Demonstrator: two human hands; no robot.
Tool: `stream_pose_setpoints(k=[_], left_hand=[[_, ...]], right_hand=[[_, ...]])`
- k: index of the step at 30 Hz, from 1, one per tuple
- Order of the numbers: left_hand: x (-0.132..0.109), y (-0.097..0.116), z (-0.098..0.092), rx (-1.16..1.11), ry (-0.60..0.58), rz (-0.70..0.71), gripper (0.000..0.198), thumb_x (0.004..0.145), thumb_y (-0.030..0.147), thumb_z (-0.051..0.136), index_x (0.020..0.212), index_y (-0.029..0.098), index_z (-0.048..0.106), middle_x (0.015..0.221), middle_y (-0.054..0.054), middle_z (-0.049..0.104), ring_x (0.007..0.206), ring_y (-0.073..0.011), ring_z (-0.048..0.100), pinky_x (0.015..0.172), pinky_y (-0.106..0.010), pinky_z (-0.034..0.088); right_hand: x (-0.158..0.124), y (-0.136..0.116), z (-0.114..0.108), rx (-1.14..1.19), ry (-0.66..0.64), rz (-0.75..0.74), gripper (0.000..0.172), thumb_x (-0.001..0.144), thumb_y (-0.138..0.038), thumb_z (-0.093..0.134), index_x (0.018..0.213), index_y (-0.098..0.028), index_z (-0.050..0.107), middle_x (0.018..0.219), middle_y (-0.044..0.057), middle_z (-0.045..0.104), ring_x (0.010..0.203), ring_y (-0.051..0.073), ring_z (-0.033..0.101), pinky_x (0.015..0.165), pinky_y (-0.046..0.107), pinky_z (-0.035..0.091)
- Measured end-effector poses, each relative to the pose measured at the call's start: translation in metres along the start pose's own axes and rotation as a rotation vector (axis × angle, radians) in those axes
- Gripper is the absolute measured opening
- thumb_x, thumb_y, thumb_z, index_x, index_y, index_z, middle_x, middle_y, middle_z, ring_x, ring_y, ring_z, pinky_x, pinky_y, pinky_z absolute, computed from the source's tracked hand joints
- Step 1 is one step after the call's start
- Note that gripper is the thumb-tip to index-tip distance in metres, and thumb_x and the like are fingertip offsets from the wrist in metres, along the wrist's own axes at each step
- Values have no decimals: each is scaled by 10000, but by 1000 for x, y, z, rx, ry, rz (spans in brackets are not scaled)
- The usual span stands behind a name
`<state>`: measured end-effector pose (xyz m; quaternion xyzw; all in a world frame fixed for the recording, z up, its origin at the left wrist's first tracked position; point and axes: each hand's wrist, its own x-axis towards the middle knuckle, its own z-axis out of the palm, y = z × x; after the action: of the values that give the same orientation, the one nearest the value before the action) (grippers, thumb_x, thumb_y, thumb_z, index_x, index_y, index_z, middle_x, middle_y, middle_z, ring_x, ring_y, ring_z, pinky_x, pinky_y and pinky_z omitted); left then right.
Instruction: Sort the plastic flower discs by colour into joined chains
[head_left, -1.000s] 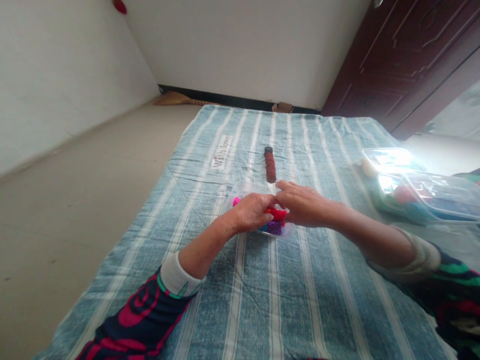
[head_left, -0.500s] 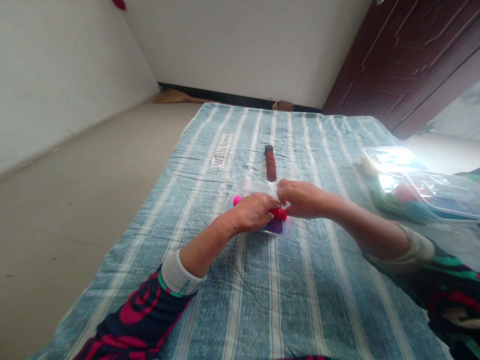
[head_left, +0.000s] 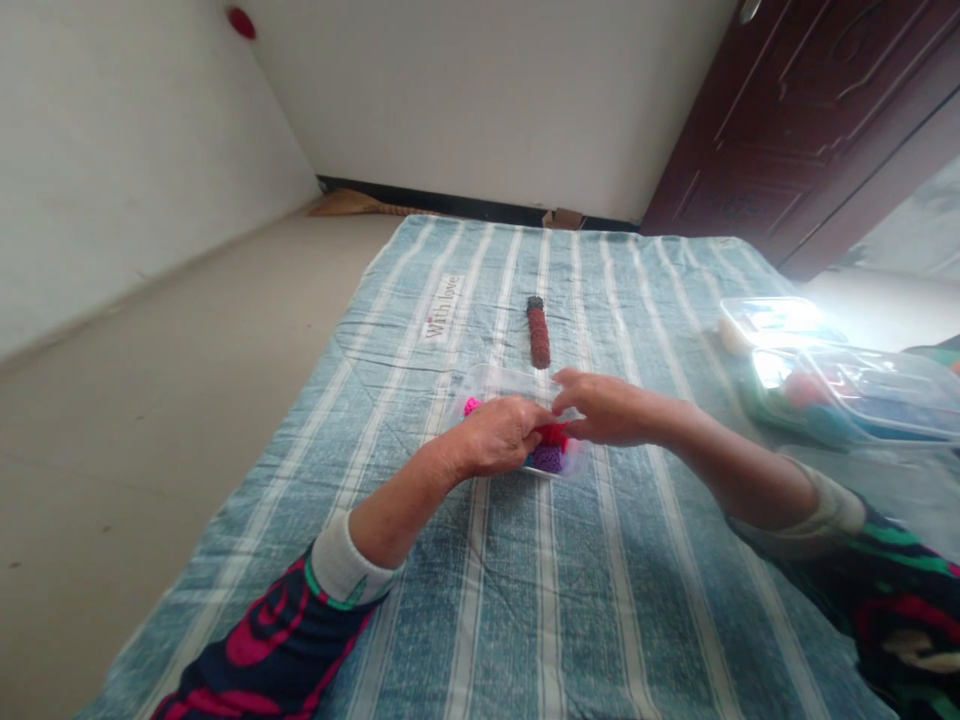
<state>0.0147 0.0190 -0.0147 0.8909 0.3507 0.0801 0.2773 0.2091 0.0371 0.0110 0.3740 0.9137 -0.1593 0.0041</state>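
The red piece (head_left: 555, 436) sits in the clear container (head_left: 487, 376), right between the fingertips of the two hands, partly covered by them. The left hand (head_left: 504, 432) lies over the container, and from here I see its fingers straighter across the red piece than half a second ago; whether they grip it or only press on it, I can't tell. The right hand (head_left: 611, 408) comes in from the other side with fingers bent and apart, its lower fingertip now nearer the red piece; I can't make out whether it pinches anything. The shift is slight and the red piece has hardly moved, so I judge that the handling remains centred on that one piece. Just below the fingertips I have a purple piece (head_left: 547, 459), and a pink piece (head_left: 471, 406) shows beyond the left knuckles. Straight ahead of the hands, outside the container, a brownish-red rod (head_left: 538, 338) with a dark end rests on the striped cloth (head_left: 442, 600) of the worktop, where it was. Well off beyond the right hand I see more clear boxes (head_left: 885, 385), blurred by glare.
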Motion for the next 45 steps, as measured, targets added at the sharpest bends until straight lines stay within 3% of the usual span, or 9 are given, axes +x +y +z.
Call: stream_pose_setpoints(k=[8,12,18,23,29,33,37,41,45], left_hand=[[2,-3,4,63,8,-4,207,856,115,467,898,181,658,859,-55,682,833,-193,623,762,-306,459],[2,-3,5,83,25,-19,198,878,140,455,923,172,645,884,-63,687,849,-196,629,761,-305,463],[0,-2,4,78,21,-37,206,876,136,453,914,168,653,866,-61,691,827,-189,633,739,-294,465],[1,-5,5,47,25,-23,214,878,133,458,920,178,662,872,-54,698,837,-182,636,759,-291,465],[1,-5,5,16,51,-12,228,870,129,460,955,181,666,899,-52,698,854,-177,635,796,-298,471],[1,-4,2,-4,52,-41,271,877,139,441,1027,180,663,933,-58,705,883,-181,643,812,-303,481],[-8,-7,-14,-40,88,-60,290,891,168,416,1024,165,673,965,-60,719,898,-176,652,854,-310,492],[-25,-10,-39,-94,248,-114,300,883,212,431,1041,173,683,1028,-43,727,957,-166,654,897,-290,500],[-36,-12,-55,-90,380,-171,284,872,254,453,981,172,702,977,-32,738,909,-164,665,861,-284,524]], right_hand=[[-3,1,9,-13,-10,41,179,836,-140,580,816,-185,752,1045,96,605,864,157,562,758,290,460],[-3,0,11,19,-7,87,211,865,-170,552,851,-190,761,1058,106,595,833,153,579,752,304,474],[-5,-2,7,48,-12,69,201,865,-193,569,870,-205,770,1067,121,608,951,210,601,759,307,485],[-4,2,12,69,41,68,213,877,-220,560,912,-217,770,1247,133,564,886,185,625,764,315,491],[-2,4,10,59,60,25,221,871,-160,549,818,-182,763,1012,115,644,975,211,597,781,304,475],[-4,3,4,127,86,70,231,879,-156,530,806,-166,749,1015,103,642,891,172,610,789,300,464],[-5,4,8,267,240,69,193,878,-212,548,836,-170,731,1039,95,654,903,173,613,819,321,460],[-3,9,12,463,484,73,174,850,-262,565,843,-172,714,963,73,681,864,163,611,769,314,467],[4,17,12,648,696,205,196,801,-326,586,754,-174,702,820,48,693,739,154,596,676,299,454]])
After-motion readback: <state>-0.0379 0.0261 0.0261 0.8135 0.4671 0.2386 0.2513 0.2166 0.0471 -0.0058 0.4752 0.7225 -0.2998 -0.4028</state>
